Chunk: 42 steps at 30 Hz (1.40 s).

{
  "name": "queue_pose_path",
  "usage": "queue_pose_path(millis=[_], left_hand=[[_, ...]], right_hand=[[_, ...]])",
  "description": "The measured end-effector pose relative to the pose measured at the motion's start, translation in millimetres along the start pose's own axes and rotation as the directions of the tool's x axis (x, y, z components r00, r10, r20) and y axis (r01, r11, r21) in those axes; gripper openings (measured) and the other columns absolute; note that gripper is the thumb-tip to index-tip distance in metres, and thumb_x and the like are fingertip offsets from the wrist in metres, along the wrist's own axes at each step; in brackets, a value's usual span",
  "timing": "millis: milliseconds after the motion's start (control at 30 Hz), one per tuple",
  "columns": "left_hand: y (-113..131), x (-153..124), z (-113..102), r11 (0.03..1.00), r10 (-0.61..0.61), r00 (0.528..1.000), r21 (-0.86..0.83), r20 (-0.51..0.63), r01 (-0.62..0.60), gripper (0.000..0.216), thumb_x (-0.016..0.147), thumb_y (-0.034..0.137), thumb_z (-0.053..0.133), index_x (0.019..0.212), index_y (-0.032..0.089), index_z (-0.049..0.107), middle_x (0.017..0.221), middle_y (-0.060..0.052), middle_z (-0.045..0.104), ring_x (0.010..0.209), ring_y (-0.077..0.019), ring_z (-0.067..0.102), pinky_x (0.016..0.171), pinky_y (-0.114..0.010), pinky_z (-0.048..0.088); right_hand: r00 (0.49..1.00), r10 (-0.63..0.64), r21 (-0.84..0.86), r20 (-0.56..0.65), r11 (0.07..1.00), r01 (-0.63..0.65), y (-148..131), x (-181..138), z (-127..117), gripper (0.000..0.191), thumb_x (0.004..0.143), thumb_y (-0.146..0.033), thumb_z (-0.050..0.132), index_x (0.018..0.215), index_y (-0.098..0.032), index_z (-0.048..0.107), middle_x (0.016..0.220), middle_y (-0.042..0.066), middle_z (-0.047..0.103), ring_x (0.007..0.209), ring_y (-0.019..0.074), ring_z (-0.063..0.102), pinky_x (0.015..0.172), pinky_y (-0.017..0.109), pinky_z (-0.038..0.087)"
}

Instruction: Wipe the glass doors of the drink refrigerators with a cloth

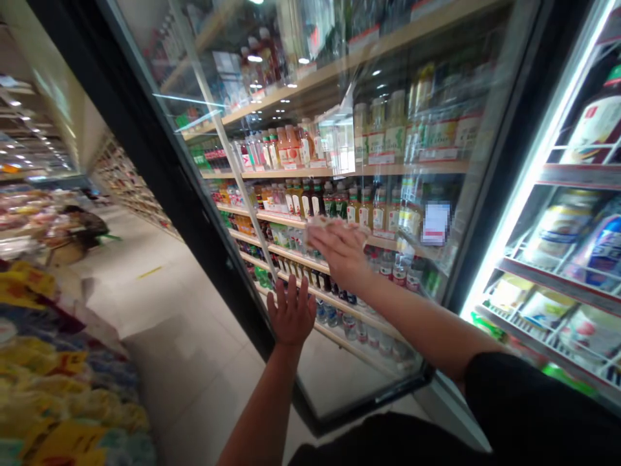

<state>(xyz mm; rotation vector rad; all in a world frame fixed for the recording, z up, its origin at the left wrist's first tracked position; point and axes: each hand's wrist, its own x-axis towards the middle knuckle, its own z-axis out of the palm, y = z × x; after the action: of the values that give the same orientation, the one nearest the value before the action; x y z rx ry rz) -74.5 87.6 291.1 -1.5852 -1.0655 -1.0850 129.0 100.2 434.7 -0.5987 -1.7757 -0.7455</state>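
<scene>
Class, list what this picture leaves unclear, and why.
In the head view:
Cloth: mostly hidden under the right hand.
Left hand: palm turned away, so contact with the glass is unclear.
White notice: pixelated, text unreadable.
Bottles: most lettering too small or blurred.

The head view looks forward and down from close by at the open glass door (334, 194).

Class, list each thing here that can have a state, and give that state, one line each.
Door: swung open
Strip light: lit
Bottles: upright, shelved
Left hand: open, fingers spread
Right hand: laid over the cloth
Cloth: crumpled, seemingly against the door
</scene>
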Motion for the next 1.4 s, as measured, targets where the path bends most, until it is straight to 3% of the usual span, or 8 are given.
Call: queue_pose_path(millis=[133, 300, 533, 767, 1000, 1200, 1300, 1400], left_hand=[[-1, -2, 2, 1.000, -0.006, 1.000, -0.009, 0.000, 0.006, 0.049, 0.102, 0.040, 0.060, 0.147, 0.022, 0.062, 0.152, -0.016, 0.058, 0.155, -0.0338, 0.036, 0.129, -0.057, 0.020], [-2, 0, 3, 1.000, -0.021, 1.000, -0.009, 0.009, 0.021, 0.048, 0.103, 0.043, 0.059, 0.146, 0.021, 0.063, 0.151, -0.017, 0.059, 0.156, -0.0350, 0.035, 0.128, -0.057, 0.020], [-4, -4, 4, 0.999, -0.008, 1.000, -0.054, 0.017, 0.008, 0.047, 0.103, 0.039, 0.061, 0.146, 0.022, 0.062, 0.151, -0.017, 0.059, 0.157, -0.0350, 0.033, 0.129, -0.057, 0.015], [-2, 2, 1, 0.999, 0.008, 1.000, -0.037, -0.007, -0.008, 0.049, 0.102, 0.037, 0.062, 0.147, 0.020, 0.061, 0.151, -0.017, 0.059, 0.158, -0.0354, 0.030, 0.129, -0.056, 0.017], [0, 17, -7, 0.995, 0.101, 0.993, 0.034, -0.064, -0.099, 0.061, 0.103, 0.033, 0.060, 0.159, 0.012, 0.045, 0.157, -0.022, 0.051, 0.161, -0.0334, 0.020, 0.130, -0.052, 0.017], [-1, 12, -3, 0.997, 0.070, 0.996, 0.031, -0.057, -0.068, 0.059, 0.103, 0.036, 0.059, 0.158, 0.018, 0.048, 0.156, -0.020, 0.053, 0.159, -0.0352, 0.026, 0.128, -0.054, 0.021], [-2, 11, -2, 0.997, 0.069, 0.996, 0.027, -0.054, -0.067, 0.059, 0.104, 0.037, 0.058, 0.158, 0.017, 0.048, 0.156, -0.020, 0.053, 0.159, -0.0362, 0.026, 0.128, -0.055, 0.021], [-2, 11, -3, 0.997, 0.074, 0.996, 0.007, -0.056, -0.073, 0.060, 0.104, 0.036, 0.059, 0.160, 0.017, 0.046, 0.157, -0.020, 0.052, 0.160, -0.0360, 0.024, 0.129, -0.055, 0.020]], right_hand=[[0.982, -0.136, 0.047, 0.132, 0.990, 0.131, -13, -3, 6, 0.039, 0.105, -0.019, 0.057, 0.141, -0.032, 0.065, 0.145, -0.001, 0.069, 0.131, 0.0208, 0.059, 0.106, 0.037, 0.043], [0.998, 0.056, -0.065, 0.026, 0.996, -0.054, -17, 24, 7, 0.043, 0.108, -0.020, 0.047, 0.148, -0.028, 0.060, 0.155, 0.000, 0.060, 0.134, 0.0219, 0.056, 0.113, 0.042, 0.040], [0.961, -0.233, -0.027, 0.152, 0.971, 0.240, -17, -5, 6, 0.038, 0.109, -0.023, 0.046, 0.143, -0.029, 0.064, 0.151, -0.005, 0.064, 0.134, 0.0167, 0.058, 0.101, 0.033, 0.050], [0.981, 0.136, -0.091, -0.141, 0.985, -0.150, 24, -7, -13, 0.056, 0.106, -0.013, 0.048, 0.157, -0.036, 0.048, 0.149, -0.002, 0.065, 0.129, 0.0232, 0.060, 0.115, 0.045, 0.040], [0.968, -0.248, -0.040, 0.050, 0.967, 0.250, 12, -66, -13, 0.035, 0.106, -0.013, 0.049, 0.131, -0.023, 0.071, 0.130, -0.001, 0.078, 0.117, 0.0174, 0.063, 0.100, 0.033, 0.044], [0.976, 0.104, -0.125, -0.191, 0.984, -0.130, 44, -52, -30, 0.055, 0.101, -0.007, 0.053, 0.152, -0.029, 0.056, 0.139, 0.003, 0.073, 0.120, 0.0232, 0.061, 0.110, 0.044, 0.042], [0.990, 0.088, -0.120, -0.106, 0.988, -0.101, 33, -80, -26, 0.053, 0.102, -0.008, 0.051, 0.152, -0.028, 0.057, 0.136, 0.004, 0.074, 0.120, 0.0223, 0.062, 0.109, 0.042, 0.042], [0.990, -0.111, -0.066, 0.089, 0.991, 0.117, 34, -102, -26, 0.045, 0.105, -0.012, 0.050, 0.143, -0.028, 0.065, 0.131, 0.002, 0.077, 0.120, 0.0178, 0.063, 0.104, 0.035, 0.044]])
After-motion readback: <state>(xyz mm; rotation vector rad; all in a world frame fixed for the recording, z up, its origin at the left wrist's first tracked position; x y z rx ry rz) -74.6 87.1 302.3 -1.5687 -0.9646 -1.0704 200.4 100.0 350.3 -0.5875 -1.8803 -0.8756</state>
